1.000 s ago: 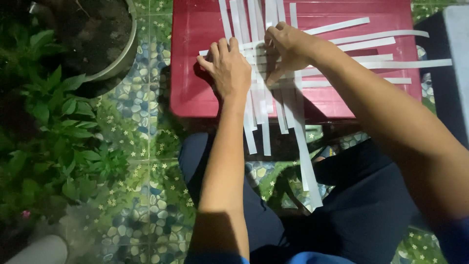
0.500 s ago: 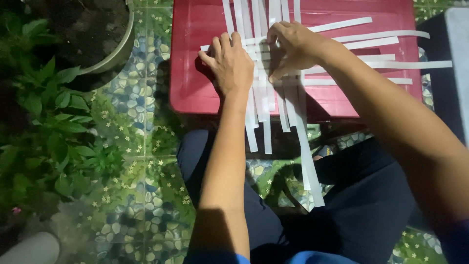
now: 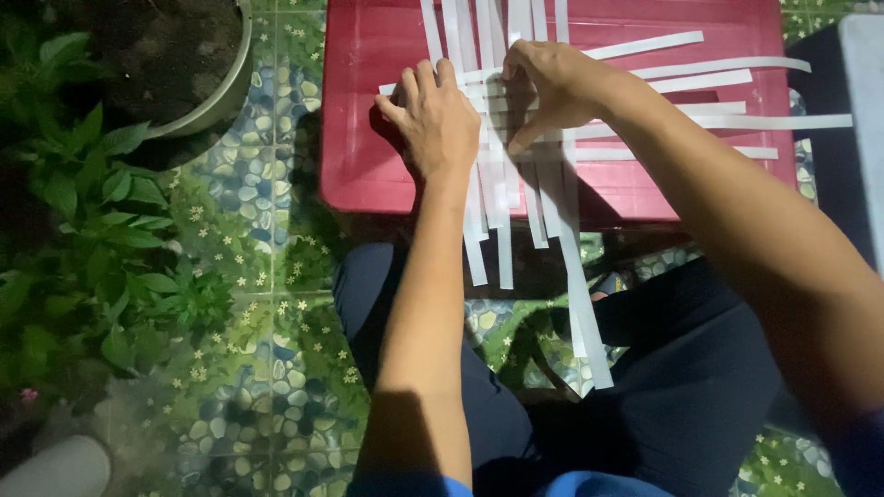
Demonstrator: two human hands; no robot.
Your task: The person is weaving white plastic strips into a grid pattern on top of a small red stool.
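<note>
There is one view, from a camera worn on the person's head, looking steeply down past the forearms and over the lap. It faces forward and downward, so the red plastic surface (image 3: 387, 175) fills the upper middle of the frame, its near edge running across just above the knees and its far edge cut off at the top. The camera sits close: the left hand (image 3: 440, 120) and right hand (image 3: 552, 87) appear large, near the middle of that surface. The patterned tiled floor (image 3: 267, 368) shows at lower left
</note>
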